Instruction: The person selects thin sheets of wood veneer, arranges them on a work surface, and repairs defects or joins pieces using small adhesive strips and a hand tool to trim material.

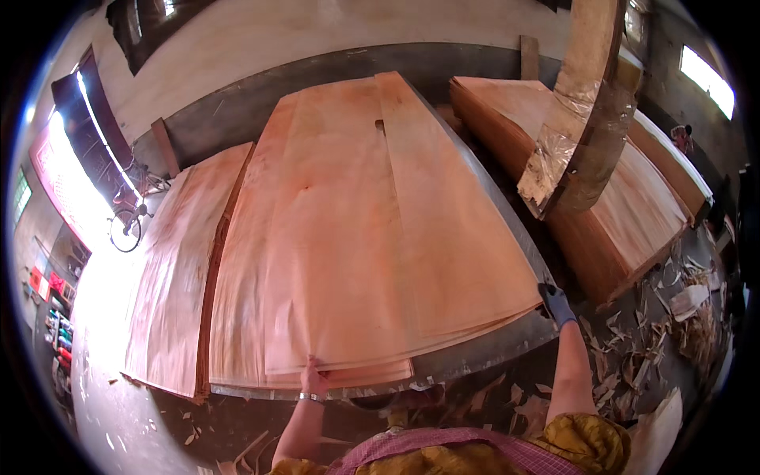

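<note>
Thin, reddish-tan wood veneer sheets (340,237) lie overlapping on a long grey table (475,360) in front of me. One sheet has a small dark hole near its far end. My left hand (313,378), bare and with a metal band on the wrist, pinches the near edge of the top veneer, left of the middle. At the near right corner is my right hand (557,305) in a blue-grey glove with dark fingers. Its fingers are bent at the veneer's corner, beside the table edge; the fingertips are partly hidden.
Stacks of veneer stand left (170,277) and right (586,237) of the table. A plastic-wrapped post (574,119) rises at the right. Wood scraps (633,340) litter the floor. A bicycle (127,226) is by the bright doorway; a person (682,138) is far right.
</note>
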Action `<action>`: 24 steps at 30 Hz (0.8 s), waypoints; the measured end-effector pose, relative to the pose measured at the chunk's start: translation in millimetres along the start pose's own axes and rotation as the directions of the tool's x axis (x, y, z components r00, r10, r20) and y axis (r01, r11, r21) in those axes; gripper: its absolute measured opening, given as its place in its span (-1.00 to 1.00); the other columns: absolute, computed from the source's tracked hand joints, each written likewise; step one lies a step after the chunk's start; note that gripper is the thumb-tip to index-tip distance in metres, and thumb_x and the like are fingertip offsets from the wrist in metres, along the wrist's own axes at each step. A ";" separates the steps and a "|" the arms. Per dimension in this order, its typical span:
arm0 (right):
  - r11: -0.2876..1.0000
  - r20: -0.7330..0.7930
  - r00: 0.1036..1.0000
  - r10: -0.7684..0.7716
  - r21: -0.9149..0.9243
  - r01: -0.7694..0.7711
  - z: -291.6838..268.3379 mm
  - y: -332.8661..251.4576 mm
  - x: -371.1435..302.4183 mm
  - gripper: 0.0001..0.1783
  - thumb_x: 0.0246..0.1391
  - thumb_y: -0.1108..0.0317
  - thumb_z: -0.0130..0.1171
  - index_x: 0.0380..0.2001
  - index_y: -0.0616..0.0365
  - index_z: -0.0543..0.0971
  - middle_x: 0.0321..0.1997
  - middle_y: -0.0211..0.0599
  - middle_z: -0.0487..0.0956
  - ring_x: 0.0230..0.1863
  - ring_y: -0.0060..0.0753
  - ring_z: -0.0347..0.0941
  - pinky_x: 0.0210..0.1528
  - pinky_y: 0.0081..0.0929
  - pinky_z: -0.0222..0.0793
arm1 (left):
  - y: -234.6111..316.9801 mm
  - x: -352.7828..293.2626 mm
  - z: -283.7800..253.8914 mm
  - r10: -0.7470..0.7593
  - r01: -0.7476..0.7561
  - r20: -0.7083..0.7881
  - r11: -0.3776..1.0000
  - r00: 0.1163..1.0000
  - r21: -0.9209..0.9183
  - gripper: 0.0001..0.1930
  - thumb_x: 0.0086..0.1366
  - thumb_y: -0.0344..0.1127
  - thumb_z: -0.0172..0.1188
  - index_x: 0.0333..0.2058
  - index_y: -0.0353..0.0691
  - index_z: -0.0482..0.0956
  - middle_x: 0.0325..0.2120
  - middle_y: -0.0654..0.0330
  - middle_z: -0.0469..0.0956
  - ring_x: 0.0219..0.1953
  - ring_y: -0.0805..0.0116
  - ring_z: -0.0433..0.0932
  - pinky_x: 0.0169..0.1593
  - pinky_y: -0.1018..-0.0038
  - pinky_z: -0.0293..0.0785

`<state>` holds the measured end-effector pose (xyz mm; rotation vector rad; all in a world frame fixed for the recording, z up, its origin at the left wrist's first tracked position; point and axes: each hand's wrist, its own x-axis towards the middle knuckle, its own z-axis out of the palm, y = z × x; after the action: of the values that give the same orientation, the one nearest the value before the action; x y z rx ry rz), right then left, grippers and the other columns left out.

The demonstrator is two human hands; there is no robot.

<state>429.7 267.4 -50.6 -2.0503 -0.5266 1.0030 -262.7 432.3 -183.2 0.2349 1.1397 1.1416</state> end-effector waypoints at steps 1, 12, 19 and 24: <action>0.673 -0.042 0.919 -0.393 -0.694 0.256 -38.1 69.0 2.5 -0.41 0.08 -0.01 0.27 0.06 0.15 0.47 -0.14 -0.09 0.62 -0.29 -0.10 0.59 -0.27 -0.11 0.51 | -28.2 -6.3 29.4 -0.111 0.112 0.037 0.993 0.993 -0.034 -0.72 0.40 -0.02 0.09 -0.36 -0.09 0.51 -0.45 0.25 0.56 -0.35 0.28 0.59 -0.33 0.23 0.56; 0.810 -0.273 0.871 -0.409 -0.548 0.209 3.8 132.8 -25.6 -0.59 0.07 -0.04 0.25 -0.49 0.11 0.58 -0.51 -0.11 0.60 -0.47 0.02 0.52 -0.38 -0.19 0.41 | -122.7 -117.9 258.1 0.218 -0.499 0.485 0.009 0.847 0.867 -0.69 0.28 -0.10 0.10 -0.16 -0.21 0.57 -0.35 -0.01 0.63 -0.34 0.02 0.63 -0.23 0.18 0.53; 0.970 -0.050 0.999 -0.009 0.240 0.021 -92.4 98.9 6.4 -0.69 0.18 0.09 0.24 -0.53 0.02 0.53 -0.67 -0.58 0.42 -0.73 -0.66 0.30 -0.71 -0.61 0.17 | -198.9 -123.6 353.2 0.149 -0.453 0.560 -0.439 0.815 0.776 -0.48 0.20 -0.01 0.16 0.11 -0.07 0.43 0.11 0.04 0.40 0.17 -0.01 0.36 0.19 -0.01 0.24; 0.916 -0.319 0.877 -0.358 -0.300 0.265 -168.9 174.5 54.4 -0.72 0.10 0.17 0.26 -0.32 0.19 0.65 -0.42 -0.11 0.64 -0.40 -0.06 0.56 -0.29 -0.23 0.42 | -221.1 -144.9 372.1 0.067 -0.416 0.525 -0.530 0.848 0.739 -0.43 0.17 0.02 0.18 0.14 -0.01 0.39 0.15 0.07 0.36 0.21 -0.02 0.31 0.21 -0.02 0.22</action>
<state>601.9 117.1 -149.2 -2.2088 -0.7832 0.3561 173.1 353.6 -72.7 2.3032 1.6255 -0.0586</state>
